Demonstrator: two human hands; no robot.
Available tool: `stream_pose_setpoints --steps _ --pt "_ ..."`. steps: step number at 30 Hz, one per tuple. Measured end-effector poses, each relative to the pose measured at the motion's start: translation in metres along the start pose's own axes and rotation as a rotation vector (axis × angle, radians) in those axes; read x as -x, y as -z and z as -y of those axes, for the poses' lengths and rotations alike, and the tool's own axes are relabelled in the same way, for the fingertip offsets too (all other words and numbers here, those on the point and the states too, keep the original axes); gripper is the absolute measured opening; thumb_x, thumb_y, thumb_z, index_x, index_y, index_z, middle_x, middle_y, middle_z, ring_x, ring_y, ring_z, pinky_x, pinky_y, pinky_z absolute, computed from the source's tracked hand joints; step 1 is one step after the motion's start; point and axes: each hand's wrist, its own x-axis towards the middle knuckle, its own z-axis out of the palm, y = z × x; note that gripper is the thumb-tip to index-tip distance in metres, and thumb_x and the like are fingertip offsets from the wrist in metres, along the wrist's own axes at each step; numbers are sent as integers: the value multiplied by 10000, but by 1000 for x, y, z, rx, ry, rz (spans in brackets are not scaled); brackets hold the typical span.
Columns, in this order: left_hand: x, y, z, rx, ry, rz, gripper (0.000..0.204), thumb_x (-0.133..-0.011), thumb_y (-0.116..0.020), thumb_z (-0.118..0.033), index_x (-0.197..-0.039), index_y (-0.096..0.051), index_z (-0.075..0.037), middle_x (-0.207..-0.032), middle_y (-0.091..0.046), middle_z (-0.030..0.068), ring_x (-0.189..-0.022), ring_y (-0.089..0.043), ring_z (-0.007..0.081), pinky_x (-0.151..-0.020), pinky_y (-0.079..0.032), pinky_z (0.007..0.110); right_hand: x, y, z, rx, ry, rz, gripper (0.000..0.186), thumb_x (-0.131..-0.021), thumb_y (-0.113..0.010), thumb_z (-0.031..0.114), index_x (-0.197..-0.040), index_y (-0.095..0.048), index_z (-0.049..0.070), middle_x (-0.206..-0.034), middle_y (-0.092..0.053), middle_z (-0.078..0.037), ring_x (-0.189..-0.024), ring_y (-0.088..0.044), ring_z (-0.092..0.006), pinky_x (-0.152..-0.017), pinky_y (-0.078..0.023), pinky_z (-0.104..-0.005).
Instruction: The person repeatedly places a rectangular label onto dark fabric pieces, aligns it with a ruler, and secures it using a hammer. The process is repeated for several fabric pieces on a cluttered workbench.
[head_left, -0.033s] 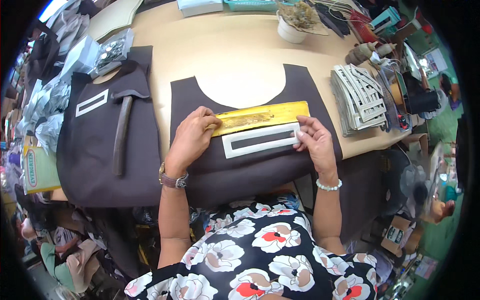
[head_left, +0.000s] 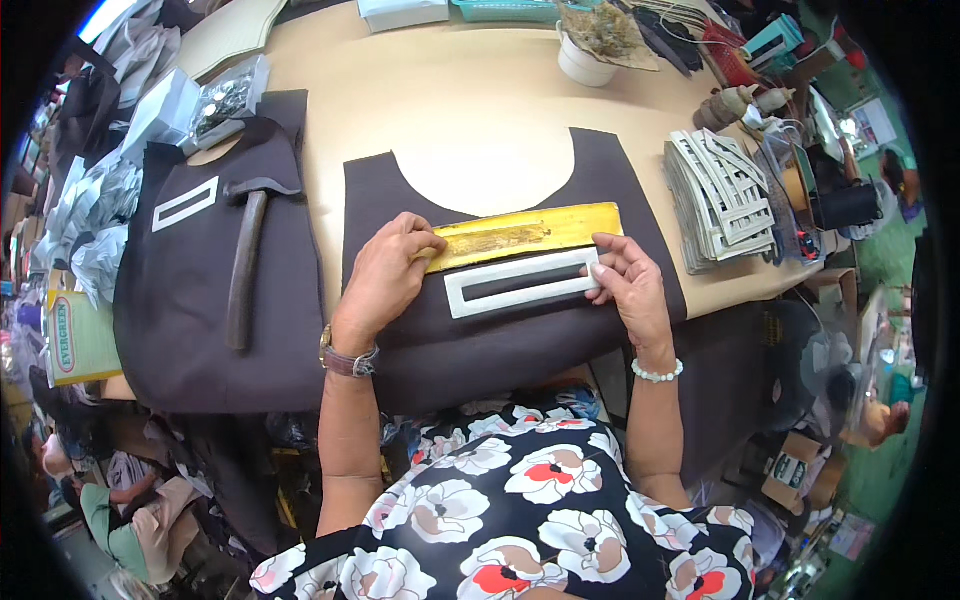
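A dark brown fabric piece with a scooped cut-out (head_left: 380,200) lies flat before me on the table. Across it sits a yellow ruler-like strip (head_left: 580,220), its middle worn or stained. My left hand (head_left: 388,265) pinches the strip's left end, fingers closed. Just below, along the strip's lower edge, lies a white rectangular frame (head_left: 520,298) with a long slot. My right hand (head_left: 630,285) closes on the frame's right end, thumb on top, its index fingertip touching the yellow strip. The undersides of both pieces are hidden.
To the left, a second dark fabric piece (head_left: 180,330) carries another white frame (head_left: 185,204) and a hammer (head_left: 246,270). Stacked white frames (head_left: 715,200) stand at right, near squeeze bottles (head_left: 725,107). A white pot (head_left: 586,62) sits at the back; bags and boxes crowd the left.
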Motion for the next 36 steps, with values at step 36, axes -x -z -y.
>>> stream_pose_setpoints --steps 36 --pt "12 -1 -2 -18 27 61 441 -685 -745 -114 -1087 -606 2 -1140 -552 101 -1061 -526 278 -940 -431 368 -4 -17 5 211 -48 -130 413 -841 -614 24 -1228 -496 -60 -772 -645 -55 -612 -610 -88 -536 -470 -200"
